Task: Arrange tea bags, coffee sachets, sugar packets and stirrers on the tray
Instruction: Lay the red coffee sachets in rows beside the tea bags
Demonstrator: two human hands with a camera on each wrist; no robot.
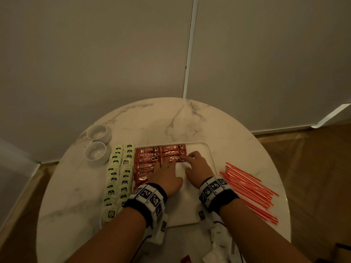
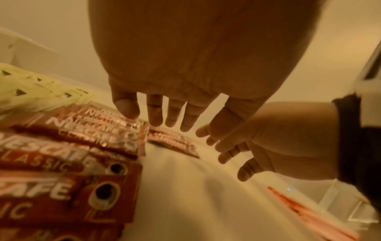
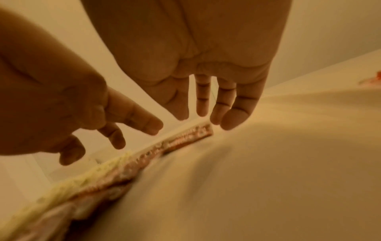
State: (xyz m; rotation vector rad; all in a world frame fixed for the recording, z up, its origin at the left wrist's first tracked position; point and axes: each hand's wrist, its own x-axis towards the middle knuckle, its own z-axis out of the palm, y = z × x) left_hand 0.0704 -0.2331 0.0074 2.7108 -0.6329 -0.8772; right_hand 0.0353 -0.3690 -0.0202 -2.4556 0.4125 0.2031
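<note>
Head view shows me both grips flat and holding nothing, my left hand (image 1: 164, 174) and right hand (image 1: 197, 166) fingertips on the third red foil coffee sachet (image 1: 173, 158) in the second column near the white rectangular tray's (image 1: 212, 158) far edge, orange-and-white stirrers (image 1: 250, 188) on the round marble surface (image 1: 161, 120) beside it.

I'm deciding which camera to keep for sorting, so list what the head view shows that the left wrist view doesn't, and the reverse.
Only the head view shows the two white cups, the whole marble table, the full rows of green tea bags and the spread of red stirrers beside the tray.

Only the left wrist view shows the underside of the left hand, fingers straight above the coffee sachets, and the sachet print up close.

Both show the two hands, the right hand included, the sachets and the tea bags.
</note>
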